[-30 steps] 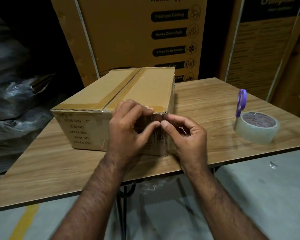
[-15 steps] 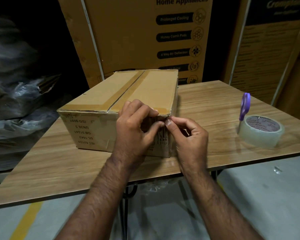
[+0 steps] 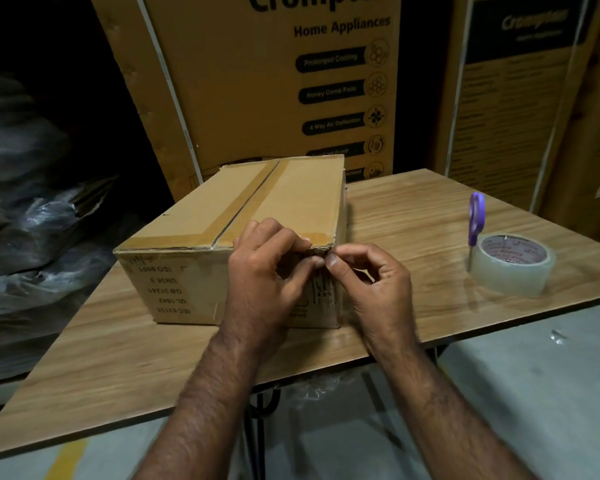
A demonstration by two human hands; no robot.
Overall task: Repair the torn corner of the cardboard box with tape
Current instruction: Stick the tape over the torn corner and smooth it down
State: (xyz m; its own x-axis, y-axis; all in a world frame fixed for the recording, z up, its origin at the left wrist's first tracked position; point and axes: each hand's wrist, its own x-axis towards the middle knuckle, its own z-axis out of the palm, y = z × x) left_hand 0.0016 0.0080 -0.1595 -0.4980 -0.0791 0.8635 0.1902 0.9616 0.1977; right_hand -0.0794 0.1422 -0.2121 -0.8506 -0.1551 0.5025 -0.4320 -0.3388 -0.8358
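Two large printed cartons [image 3: 257, 91] stand upright across the upper half of the frame, behind the wooden tabletop [image 3: 413, 216] that fills the middle band. One cardboard box [image 3: 257, 209] lies flat on the tabletop at centre frame, its top seam closed with brown tape and its near face printed with inverted text. Its near right top corner [image 3: 326, 245], frayed at the edge, sits at frame centre. Left hand [image 3: 267, 271] rests against the near face, fingers curled over the top edge beside that corner, thumb tip pressed on the face just below it. Right hand [image 3: 371, 282] is at the corner from the right, thumb and forefinger pinched together; whether this grip holds tape cannot be told. Clear tape roll [image 3: 513, 263] lies flat at right of frame, well apart from the box. Purple-handled scissors [image 3: 476, 216] lie just behind the roll.
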